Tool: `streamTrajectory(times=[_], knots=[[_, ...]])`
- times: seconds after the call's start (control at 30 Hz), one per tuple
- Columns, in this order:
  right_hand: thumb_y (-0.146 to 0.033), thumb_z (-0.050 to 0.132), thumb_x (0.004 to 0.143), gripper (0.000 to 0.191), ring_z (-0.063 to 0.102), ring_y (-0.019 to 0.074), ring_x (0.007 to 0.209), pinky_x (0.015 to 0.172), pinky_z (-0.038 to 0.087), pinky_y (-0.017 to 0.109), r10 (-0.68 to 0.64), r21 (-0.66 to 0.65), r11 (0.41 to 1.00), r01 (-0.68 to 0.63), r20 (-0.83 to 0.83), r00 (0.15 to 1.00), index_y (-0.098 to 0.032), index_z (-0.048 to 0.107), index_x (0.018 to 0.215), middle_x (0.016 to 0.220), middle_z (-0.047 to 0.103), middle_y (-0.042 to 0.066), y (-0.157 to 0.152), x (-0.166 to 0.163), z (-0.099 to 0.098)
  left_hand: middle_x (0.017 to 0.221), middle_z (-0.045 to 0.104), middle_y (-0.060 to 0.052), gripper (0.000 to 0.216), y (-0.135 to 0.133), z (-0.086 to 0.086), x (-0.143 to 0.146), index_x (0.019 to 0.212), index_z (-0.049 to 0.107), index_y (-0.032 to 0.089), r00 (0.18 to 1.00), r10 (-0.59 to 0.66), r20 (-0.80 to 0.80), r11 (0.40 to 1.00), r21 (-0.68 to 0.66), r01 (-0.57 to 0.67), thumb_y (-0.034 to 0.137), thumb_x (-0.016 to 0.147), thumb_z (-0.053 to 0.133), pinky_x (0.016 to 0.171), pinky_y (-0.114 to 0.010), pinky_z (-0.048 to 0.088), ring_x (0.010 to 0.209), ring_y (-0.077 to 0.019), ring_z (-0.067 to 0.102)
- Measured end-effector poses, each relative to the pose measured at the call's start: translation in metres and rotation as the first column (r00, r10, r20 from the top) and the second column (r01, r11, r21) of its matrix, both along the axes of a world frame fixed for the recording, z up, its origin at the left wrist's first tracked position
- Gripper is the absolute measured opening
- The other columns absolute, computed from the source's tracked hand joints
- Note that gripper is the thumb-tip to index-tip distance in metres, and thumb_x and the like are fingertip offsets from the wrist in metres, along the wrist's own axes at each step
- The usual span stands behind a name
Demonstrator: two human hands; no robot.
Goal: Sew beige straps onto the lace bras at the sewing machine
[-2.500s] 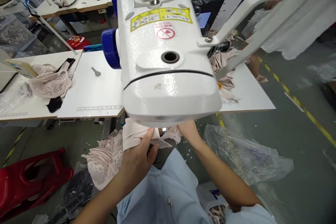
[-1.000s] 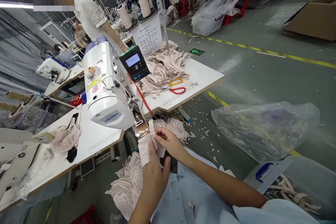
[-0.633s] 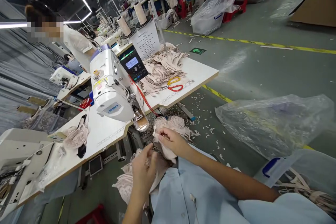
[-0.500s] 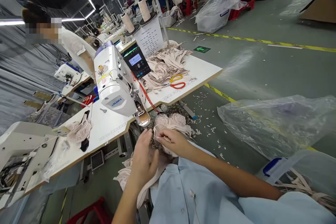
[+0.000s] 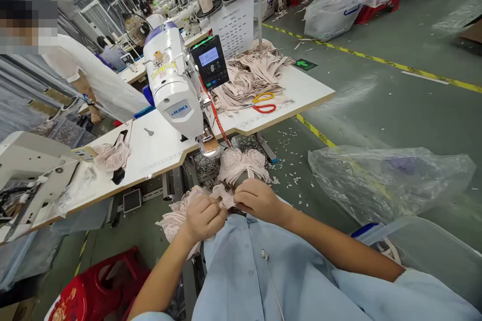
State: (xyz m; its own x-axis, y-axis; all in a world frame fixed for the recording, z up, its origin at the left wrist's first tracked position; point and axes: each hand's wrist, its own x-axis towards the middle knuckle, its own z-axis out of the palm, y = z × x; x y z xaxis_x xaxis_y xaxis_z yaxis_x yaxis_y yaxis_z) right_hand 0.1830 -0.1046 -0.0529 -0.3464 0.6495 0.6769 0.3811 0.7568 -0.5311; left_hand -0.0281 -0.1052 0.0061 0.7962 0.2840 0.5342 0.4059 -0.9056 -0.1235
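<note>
A pale pink lace garment point(image 5: 241, 163) lies across my lap below the needle end of a white sewing machine point(image 5: 175, 85). My left hand point(image 5: 203, 216) is closed in a pinch on a strip of that pink fabric. My right hand point(image 5: 259, 199) is curled round the same piece, just to the right, the two hands nearly touching. More of the pink lace point(image 5: 171, 220) hangs down to the left of my left hand. Both hands sit in front of the table's cut-out, clear of the machine's presser foot point(image 5: 208, 144).
The white table point(image 5: 301, 91) carries a heap of pink straps point(image 5: 250, 76), scissors with red and yellow handles point(image 5: 263, 103) and a control panel point(image 5: 214, 62). A clear plastic bag point(image 5: 384, 180) lies on the floor at right. A red stool point(image 5: 98, 288) stands at lower left. Another person point(image 5: 94, 80) stands behind the table.
My head has lifted away from the machine, and the view widened. Both hands drew the pink piece back from under the machine towards my lap and closed together on it.
</note>
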Motion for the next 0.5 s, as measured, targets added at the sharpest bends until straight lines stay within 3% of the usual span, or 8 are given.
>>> streamTrajectory(times=[0.2, 0.3, 0.37, 0.43, 0.5], knots=[[-0.021, 0.048, 0.091, 0.023, 0.055, 0.0171, 0.065, 0.064, 0.044, 0.032, 0.028, 0.009, 1.0, -0.028, 0.02, 0.999, -0.027, 0.066, 0.077, 0.074, 0.068, 0.004, -0.003, -0.007, 0.009, 0.062, 0.057, 0.003, 0.019, -0.006, 0.004, -0.005, 0.074, 0.056, 0.022, 0.996, -0.004, 0.094, 1.0, 0.015, 0.003, 0.005, 0.083, 0.059, 0.064, -0.027, 0.048, 0.067, -0.0132, 0.058], [-0.024, 0.049, 0.091, 0.022, 0.058, 0.0177, 0.069, 0.066, 0.045, 0.032, 0.07, -0.086, 0.994, -0.069, 0.014, 0.997, -0.027, 0.071, 0.087, 0.078, 0.069, 0.005, -0.002, -0.006, 0.014, 0.065, 0.057, 0.003, 0.016, -0.004, -0.003, -0.011, 0.082, 0.058, 0.023, 0.99, 0.043, 0.132, 0.996, -0.08, -0.032, 0.007, 0.084, 0.058, 0.065, -0.028, 0.048, 0.069, -0.0141, 0.059], [-0.027, 0.052, 0.091, 0.021, 0.059, 0.0181, 0.073, 0.067, 0.045, 0.031, 0.085, -0.24, 0.966, -0.092, -0.037, 0.996, -0.026, 0.072, 0.092, 0.08, 0.068, 0.005, 0.001, -0.005, 0.013, 0.077, 0.061, -0.001, 0.011, -0.004, -0.014, -0.013, 0.092, 0.059, 0.022, 0.962, 0.182, 0.204, 0.966, -0.221, -0.136, 0.012, 0.086, 0.059, 0.072, -0.031, 0.05, 0.079, -0.0164, 0.061], [-0.033, 0.055, 0.09, 0.018, 0.059, 0.0185, 0.074, 0.067, 0.046, 0.031, -0.007, -0.488, 0.867, -0.103, -0.218, 0.976, -0.024, 0.071, 0.09, 0.081, 0.067, 0.004, 0.004, -0.008, 0.009, 0.105, 0.063, -0.01, 0.026, -0.006, -0.034, -0.009, 0.112, 0.056, 0.02, 0.863, 0.397, 0.312, 0.882, -0.39, -0.265, 0.024, 0.088, 0.062, 0.087, -0.04, 0.05, 0.103, -0.0225, 0.06], [-0.042, 0.058, 0.087, 0.022, 0.061, 0.0193, 0.073, 0.065, 0.048, 0.031, -0.264, -0.712, 0.678, -0.182, -0.468, 0.843, -0.022, 0.066, 0.087, 0.081, 0.067, 0.004, 0.005, -0.018, 0.001, 0.134, 0.049, -0.019, 0.064, -0.011, -0.062, 0.0, 0.136, 0.04, 0.017, 0.738, 0.564, 0.371, 0.775, -0.548, -0.316, 0.039, 0.083, 0.068, 0.103, -0.052, 0.042, 0.127, -0.0311, 0.048]])
